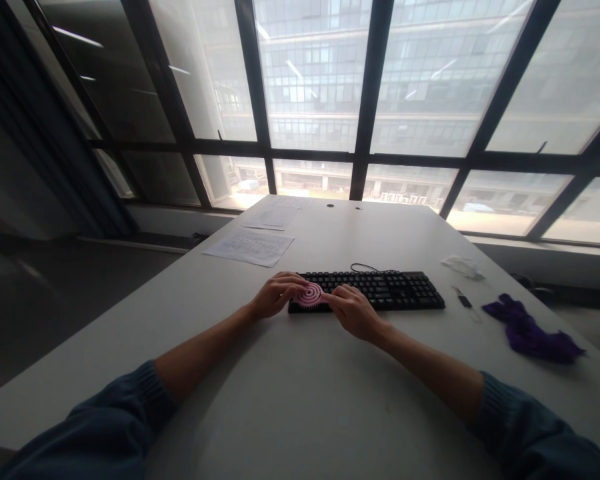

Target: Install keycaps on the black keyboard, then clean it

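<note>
A pink round brush (pixel 309 295) with concentric rings on top and a bristly lower edge sits over the left end of a black keyboard (pixel 395 291). My left hand (pixel 279 293) grips it from the left, fingers bent over its upper rim. From the other side, my right hand (pixel 353 311) reaches its right edge with an extended finger, while the remaining fingers curl in. Part of the keyboard's left end is hidden under the brush and my hands. The keyboard's black cable (pixel 365 267) loops behind it.
On the white table (pixel 280 413), printed sheets (pixel 250 247) lie at the far left. To the right are a crumpled white item (pixel 463 267), a small dark tool with a loop (pixel 464 300) and a purple cloth (pixel 530 331). Windows stand beyond the table's far edge.
</note>
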`<state>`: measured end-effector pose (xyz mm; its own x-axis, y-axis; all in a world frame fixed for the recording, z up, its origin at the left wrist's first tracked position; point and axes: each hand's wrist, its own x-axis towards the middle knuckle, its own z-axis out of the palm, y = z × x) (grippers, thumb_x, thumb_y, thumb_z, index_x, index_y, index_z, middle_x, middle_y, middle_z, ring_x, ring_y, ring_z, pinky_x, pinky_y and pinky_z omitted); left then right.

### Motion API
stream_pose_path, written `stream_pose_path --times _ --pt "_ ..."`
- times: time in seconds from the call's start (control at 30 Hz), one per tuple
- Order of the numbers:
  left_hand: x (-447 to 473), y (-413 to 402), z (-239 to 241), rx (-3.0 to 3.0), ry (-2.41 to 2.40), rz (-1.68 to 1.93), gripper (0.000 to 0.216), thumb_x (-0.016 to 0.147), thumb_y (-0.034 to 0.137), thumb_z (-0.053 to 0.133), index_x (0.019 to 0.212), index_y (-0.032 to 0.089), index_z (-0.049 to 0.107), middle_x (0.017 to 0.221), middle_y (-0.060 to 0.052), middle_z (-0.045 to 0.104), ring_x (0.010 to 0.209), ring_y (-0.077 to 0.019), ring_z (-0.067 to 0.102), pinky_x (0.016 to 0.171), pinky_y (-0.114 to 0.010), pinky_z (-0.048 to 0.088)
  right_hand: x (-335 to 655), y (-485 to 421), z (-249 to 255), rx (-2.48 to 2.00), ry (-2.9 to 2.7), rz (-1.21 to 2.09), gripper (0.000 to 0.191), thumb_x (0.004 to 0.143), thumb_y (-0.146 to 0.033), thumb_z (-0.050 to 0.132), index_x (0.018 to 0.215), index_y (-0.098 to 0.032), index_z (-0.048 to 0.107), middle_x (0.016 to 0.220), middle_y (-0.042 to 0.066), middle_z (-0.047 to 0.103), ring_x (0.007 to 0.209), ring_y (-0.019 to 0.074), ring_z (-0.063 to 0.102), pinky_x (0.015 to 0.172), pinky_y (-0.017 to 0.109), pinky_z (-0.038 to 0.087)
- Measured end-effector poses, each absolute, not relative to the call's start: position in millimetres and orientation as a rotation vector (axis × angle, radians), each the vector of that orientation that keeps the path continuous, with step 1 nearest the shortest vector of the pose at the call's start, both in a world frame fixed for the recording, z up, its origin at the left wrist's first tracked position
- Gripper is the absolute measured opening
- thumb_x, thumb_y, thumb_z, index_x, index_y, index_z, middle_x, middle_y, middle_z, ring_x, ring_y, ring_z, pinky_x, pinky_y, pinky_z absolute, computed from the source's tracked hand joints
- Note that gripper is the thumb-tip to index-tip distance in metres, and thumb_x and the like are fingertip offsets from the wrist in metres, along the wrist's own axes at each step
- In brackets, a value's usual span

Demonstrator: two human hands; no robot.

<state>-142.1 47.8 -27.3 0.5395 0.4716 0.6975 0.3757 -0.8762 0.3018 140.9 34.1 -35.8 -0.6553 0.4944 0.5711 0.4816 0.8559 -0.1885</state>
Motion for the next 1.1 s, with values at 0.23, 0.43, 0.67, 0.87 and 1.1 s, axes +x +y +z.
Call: stream_pose_path --times 0.23,0.43,0.67,0.87,1.1 --pt "-142.6 45.6 -23.4 2.672 0.730 1.150 0.040 0.105 0.041 0.042 0.123 0.022 0.072 0.125 -0.012 0.071 0.119 -0.0238 0.065 0.106 -0.043 0.046 141.6 33.6 -36.2 -0.766 -2.307 -0.002 0.030 0.099 -0.016 0.050 0.122 -0.023 0.068 0.089 0.006 0.064 0.087 0.0201 0.054 0.083 0.033 0.043" --pt "-143.5 47.5 -27.2 2.649 0.734 1.124 0.042 0.105 0.042 0.040 0.128 0.022 0.069 0.129 -0.013 0.069 0.122 -0.0252 0.063 0.107 -0.044 0.046 142.7 33.8 -33.8 -0.837 -2.291 -0.060 0.026 0.100 -0.018 0.049 0.115 -0.023 0.070 0.089 0.006 0.065 0.085 0.0202 0.053 0.080 0.032 0.041" --pt "-141.7 47.2 -26.1 2.675 0.796 1.112 0.036 0.103 0.036 0.048 0.131 0.024 0.066 0.131 -0.012 0.068 0.124 -0.0248 0.061 0.105 -0.043 0.047 144.0 38.3 -37.2 -0.825 -2.248 -0.040 0.030 0.103 -0.018 0.046 0.119 -0.024 0.070 0.091 0.007 0.063 0.087 0.0203 0.053 0.080 0.031 0.045" --pt "-140.9 49.4 -26.2 2.767 0.789 1.099 0.038 0.100 0.029 0.055 0.137 0.025 0.061 0.138 -0.012 0.063 0.131 -0.0261 0.056 0.108 -0.046 0.046 143.6 43.5 -40.4 -0.830 -2.226 -0.070 0.034 0.100 -0.012 0.046 0.123 -0.023 0.069 0.095 0.008 0.063 0.091 0.0212 0.054 0.083 0.032 0.046" --pt "-144.9 53.3 -33.0 2.772 0.976 1.051 0.037 0.102 0.033 0.049 0.136 0.027 0.062 0.139 -0.008 0.062 0.133 -0.0250 0.053 0.112 -0.047 0.043 145.2 38.8 -37.6 -0.951 -2.367 -0.048 0.029 0.103 -0.029 0.050 0.128 -0.028 0.065 0.087 0.002 0.062 0.071 0.0134 0.056 0.064 0.023 0.037"
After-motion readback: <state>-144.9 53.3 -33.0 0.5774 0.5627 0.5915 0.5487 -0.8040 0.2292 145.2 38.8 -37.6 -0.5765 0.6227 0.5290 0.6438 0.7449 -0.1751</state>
